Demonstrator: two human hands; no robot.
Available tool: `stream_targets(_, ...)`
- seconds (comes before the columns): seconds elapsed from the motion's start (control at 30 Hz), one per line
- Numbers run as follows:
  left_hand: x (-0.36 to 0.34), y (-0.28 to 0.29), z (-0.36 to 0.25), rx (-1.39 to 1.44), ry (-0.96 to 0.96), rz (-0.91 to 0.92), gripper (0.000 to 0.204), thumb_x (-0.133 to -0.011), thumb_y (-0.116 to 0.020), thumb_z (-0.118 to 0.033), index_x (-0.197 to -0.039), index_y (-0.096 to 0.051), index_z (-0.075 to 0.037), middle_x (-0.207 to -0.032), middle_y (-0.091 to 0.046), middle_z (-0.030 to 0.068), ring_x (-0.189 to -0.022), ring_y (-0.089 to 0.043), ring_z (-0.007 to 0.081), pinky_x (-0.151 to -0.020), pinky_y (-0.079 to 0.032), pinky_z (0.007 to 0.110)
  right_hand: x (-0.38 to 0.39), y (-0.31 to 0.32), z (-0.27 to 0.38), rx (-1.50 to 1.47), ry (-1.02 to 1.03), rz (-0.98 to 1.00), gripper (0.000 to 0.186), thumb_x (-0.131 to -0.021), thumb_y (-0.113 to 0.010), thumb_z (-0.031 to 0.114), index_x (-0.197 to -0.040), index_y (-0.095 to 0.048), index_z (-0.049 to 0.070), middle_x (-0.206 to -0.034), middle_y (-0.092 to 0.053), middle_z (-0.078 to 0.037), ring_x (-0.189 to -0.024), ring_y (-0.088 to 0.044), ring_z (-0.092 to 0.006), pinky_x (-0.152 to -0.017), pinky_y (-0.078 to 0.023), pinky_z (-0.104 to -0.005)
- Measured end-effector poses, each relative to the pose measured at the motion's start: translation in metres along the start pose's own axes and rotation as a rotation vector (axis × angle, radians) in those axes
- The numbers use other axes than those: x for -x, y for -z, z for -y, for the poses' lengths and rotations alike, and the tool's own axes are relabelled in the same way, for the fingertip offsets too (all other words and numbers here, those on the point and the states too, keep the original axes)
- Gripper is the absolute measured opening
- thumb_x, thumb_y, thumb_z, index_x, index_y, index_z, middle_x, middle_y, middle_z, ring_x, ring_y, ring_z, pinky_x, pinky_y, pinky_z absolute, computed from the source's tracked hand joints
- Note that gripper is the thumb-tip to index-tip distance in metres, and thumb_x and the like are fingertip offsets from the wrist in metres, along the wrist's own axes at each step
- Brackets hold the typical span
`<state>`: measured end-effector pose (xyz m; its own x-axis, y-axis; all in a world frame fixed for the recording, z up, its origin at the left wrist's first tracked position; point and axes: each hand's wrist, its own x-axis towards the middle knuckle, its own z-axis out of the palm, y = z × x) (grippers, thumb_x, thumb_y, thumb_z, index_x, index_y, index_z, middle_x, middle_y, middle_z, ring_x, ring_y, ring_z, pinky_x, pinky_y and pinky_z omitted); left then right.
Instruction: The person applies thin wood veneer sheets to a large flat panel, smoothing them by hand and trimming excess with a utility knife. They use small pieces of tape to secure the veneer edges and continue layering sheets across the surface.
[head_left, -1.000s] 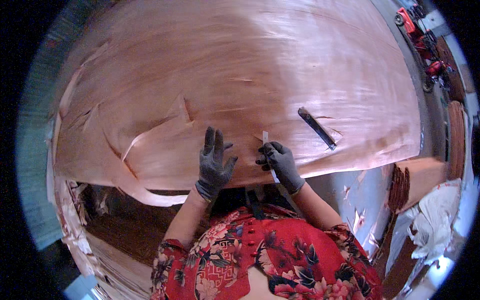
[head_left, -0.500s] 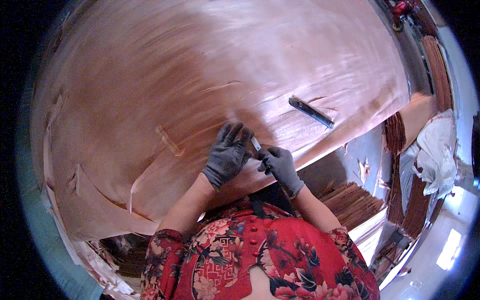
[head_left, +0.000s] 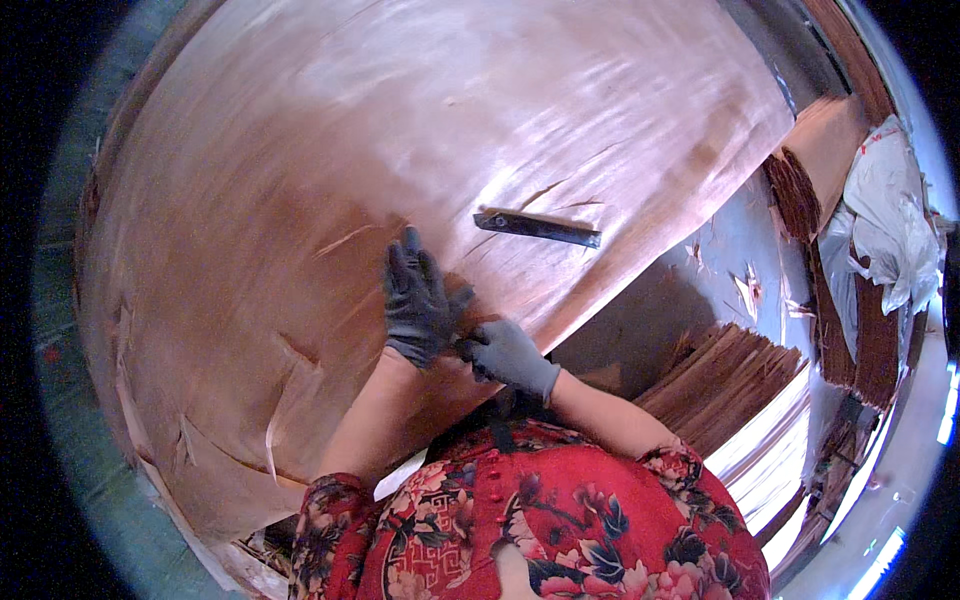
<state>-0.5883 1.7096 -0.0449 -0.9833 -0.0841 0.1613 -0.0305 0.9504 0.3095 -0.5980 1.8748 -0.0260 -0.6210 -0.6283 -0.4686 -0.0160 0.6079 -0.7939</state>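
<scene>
Beside a stack of brown sheets (head_left: 715,395), a broad wood veneer (head_left: 270,200) lies beneath a gloved left hand (head_left: 415,308), fingers straight and slightly spread, apparently to steady it, as the right hand (head_left: 507,357) curls alongside, its hold impossible to tell, and a dark bar (head_left: 540,228) rests within reach.

Beyond the left gloved hand (head_left: 415,308), the wood veneer sheet (head_left: 250,170) leaves broad room far and left; a black bar-shaped tool (head_left: 538,228) obstructs far right, a torn veneer flap (head_left: 292,398) near left.
</scene>
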Motion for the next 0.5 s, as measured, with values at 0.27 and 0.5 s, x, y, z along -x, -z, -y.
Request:
stream_targets(0.27,-0.001,-0.009,0.006,-0.169,-0.137,-0.141,0.093,-0.081,-0.061,-0.044,-0.141,-0.017,0.012,-0.147,-0.020,0.0328,-0.136,-0.016,0.0523,-0.112,-0.013,0.058,0.016,0.101,-0.001,-0.489,-0.209,0.047,0.026,-0.091,-0.057,0.024,-0.085,-0.066,0.001,-0.064,-0.063,-0.007,-0.051,-0.060,-0.0139,-0.051,-0.049,-0.0295)
stream_targets(0.5,-0.006,0.001,-0.006,-0.100,-0.093,-0.253,0.102,-0.082,-0.065,-0.042,-0.147,-0.002,0.004,-0.151,-0.019,0.0266,-0.138,-0.012,0.0507,-0.113,-0.011,0.055,-0.033,0.178,-0.002,-0.347,-0.144,-0.295,0.035,-0.091,-0.058,0.031,-0.076,-0.065,0.000,-0.055,-0.059,-0.005,-0.047,-0.057,-0.0102,-0.046,-0.045,-0.0257)
